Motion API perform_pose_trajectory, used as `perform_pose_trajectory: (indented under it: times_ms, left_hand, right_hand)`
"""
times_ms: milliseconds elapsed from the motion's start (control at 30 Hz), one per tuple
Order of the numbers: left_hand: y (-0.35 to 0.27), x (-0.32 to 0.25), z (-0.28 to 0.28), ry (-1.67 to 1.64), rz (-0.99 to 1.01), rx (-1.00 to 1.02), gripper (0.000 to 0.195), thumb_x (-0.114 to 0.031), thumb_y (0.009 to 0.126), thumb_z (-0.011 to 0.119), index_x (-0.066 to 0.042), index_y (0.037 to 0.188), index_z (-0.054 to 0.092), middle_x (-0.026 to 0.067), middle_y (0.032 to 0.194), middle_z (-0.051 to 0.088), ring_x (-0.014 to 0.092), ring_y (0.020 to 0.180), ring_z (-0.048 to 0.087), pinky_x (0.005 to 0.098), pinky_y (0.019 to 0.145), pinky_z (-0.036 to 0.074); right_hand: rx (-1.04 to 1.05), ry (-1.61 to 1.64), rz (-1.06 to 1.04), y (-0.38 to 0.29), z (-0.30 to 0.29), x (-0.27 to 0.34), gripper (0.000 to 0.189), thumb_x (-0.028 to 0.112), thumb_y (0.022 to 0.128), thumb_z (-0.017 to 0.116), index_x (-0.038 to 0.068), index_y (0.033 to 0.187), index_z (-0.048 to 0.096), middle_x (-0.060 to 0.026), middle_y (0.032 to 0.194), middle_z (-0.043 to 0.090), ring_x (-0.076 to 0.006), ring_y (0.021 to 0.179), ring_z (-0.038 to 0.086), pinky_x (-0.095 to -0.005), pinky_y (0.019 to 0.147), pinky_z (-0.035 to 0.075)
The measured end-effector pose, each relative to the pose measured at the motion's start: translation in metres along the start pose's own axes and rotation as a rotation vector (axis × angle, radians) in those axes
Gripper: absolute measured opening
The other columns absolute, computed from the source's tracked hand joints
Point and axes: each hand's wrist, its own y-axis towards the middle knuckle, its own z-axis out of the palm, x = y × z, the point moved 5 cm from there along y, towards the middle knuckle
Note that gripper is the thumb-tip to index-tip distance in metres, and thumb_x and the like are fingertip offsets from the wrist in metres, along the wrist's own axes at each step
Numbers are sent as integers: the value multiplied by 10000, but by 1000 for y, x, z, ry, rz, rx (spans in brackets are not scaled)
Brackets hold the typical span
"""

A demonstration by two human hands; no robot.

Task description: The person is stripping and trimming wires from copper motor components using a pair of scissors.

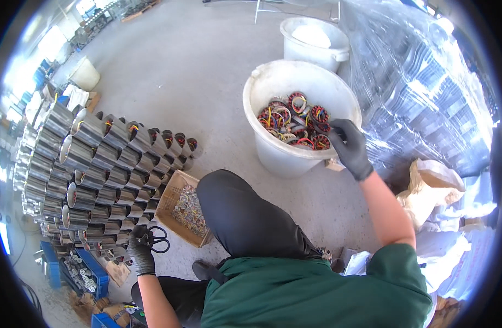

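Note:
My left hand (142, 250), in a dark glove, is closed around a pair of scissors (157, 239) with black loop handles. It is beside the lower part of a stack of shiny metal cylinders (81, 197), several with colored wires showing at their open ends. My right hand (351, 146), in a black glove, reaches over the near right rim of a white plastic tub (271, 147). Its bent fingertips are at the wound motor stators (297, 123) with colored lead wires inside. Whether the fingers grip a stator cannot be made out.
A cardboard box (165, 201) of colored wire clippings (190, 211) stands by my knee. Behind the tub is a second white tub (306, 51). Plastic-wrapped metal parts (419, 90) rise at the right, above an open paper sack (425, 192). Blue bins (93, 270) are at the lower left.

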Motion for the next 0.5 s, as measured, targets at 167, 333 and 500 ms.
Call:
perform_pose_trajectory:
  times_ms: [167,333,500]
  left_hand:
    - [-12,-4,2,20,21,-12,322,-372,911,646,-90,1064,663,68,954,677,188,793,651,296,702,524]
    - [-33,-22,12,31,34,-8,267,-331,884,681,-113,1037,670,32,981,663,155,899,632,327,802,547]
    - [-30,-23,2,28,40,-49,305,-347,881,675,-99,1057,660,52,962,665,168,842,639,320,767,534]
  right_hand:
    - [931,-350,61,71,87,-51,468,259,840,683,39,1248,614,-161,1147,692,-300,1070,656,-380,951,506]
    - [1368,-522,168,81,127,-33,862,410,774,745,60,1487,410,-193,1430,537,-302,1299,530,-372,1088,416]
    - [1482,-621,160,80,135,-26,946,467,758,714,116,1553,341,-190,1537,419,-333,1435,370,-404,1192,285]
